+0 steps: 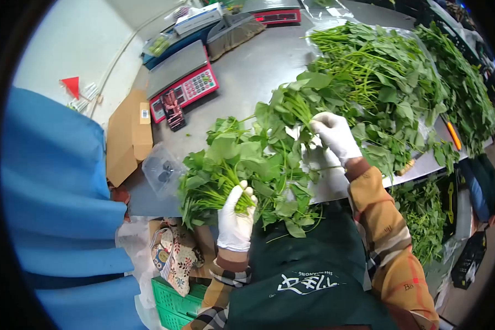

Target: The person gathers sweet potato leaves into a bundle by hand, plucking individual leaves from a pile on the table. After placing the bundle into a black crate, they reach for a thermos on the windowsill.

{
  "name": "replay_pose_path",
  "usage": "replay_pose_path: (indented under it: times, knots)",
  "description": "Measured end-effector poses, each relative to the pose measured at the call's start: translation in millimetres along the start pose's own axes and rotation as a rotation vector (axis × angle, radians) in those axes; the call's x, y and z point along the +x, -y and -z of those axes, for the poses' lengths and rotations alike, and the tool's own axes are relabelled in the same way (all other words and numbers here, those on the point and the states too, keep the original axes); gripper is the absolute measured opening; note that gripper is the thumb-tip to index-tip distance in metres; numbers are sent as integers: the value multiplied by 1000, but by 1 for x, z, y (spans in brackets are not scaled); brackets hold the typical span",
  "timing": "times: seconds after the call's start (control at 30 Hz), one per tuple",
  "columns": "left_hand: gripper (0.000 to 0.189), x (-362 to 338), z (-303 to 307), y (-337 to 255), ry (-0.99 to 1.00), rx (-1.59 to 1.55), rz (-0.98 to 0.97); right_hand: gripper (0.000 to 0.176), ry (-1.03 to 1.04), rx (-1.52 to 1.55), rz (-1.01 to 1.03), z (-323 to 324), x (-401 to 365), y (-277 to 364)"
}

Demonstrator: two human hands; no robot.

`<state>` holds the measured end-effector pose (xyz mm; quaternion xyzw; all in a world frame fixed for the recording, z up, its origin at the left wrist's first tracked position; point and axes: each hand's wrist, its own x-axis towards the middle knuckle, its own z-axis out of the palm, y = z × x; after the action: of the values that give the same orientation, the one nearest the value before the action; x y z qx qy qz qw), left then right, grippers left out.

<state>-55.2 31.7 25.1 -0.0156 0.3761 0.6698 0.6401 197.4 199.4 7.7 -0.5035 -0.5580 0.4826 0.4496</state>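
White gloves cover both of my hands. My left hand [236, 223] is closed around the stems of a bunch of leafy greens [223, 159], whose leaves spread over the table's near edge. Farther right, my right hand [335, 135] pinches the stem ends of a smaller bunch of greens [294, 107]. Loose greens [289, 181] lie between the two hands. Beyond my right hand a large heap of greens [368, 71] rests on clear plastic, with stems and leaves tangled together.
A red-and-grey scale [184, 80] stands at the back left with a phone [173, 110] leaning on it. Nearby are a cardboard box [131, 135] and a clear plastic container [162, 170]. An orange-handled tool [452, 135] lies at right. A green crate [176, 305] sits below.
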Motion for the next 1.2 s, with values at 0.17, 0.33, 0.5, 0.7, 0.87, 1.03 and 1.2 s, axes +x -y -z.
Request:
replay_pose_path:
  times: [0.17, 0.33, 0.5, 0.7, 0.87, 1.03, 1.2]
  knots:
    - [19, 2, 2, 1, 16, -8, 8, 20, 189, -91, -354, -1, -11, -7]
    - [20, 3, 3, 2, 32, 0, -2, 32, 115, 567, -115, -18, -39, 14]
    - [19, 1, -1, 3, -6, 9, 1, 28, 258, -44, -299, -23, -47, -18]
    - [20, 3, 3, 4, -2, 6, 0, 17, 85, 326, -149, -47, -75, 16]
    - [22, 4, -3, 10, -12, 120, -32, 24, 100, -75, 197, -77, -100, 42]
    - [32, -1, -5, 26, 93, 189, -131, 25, 124, -465, 516, -100, -111, 37]
    - [31, 0, -1, 29, 113, 174, -157, 27, 138, -624, 575, -102, -115, 40]
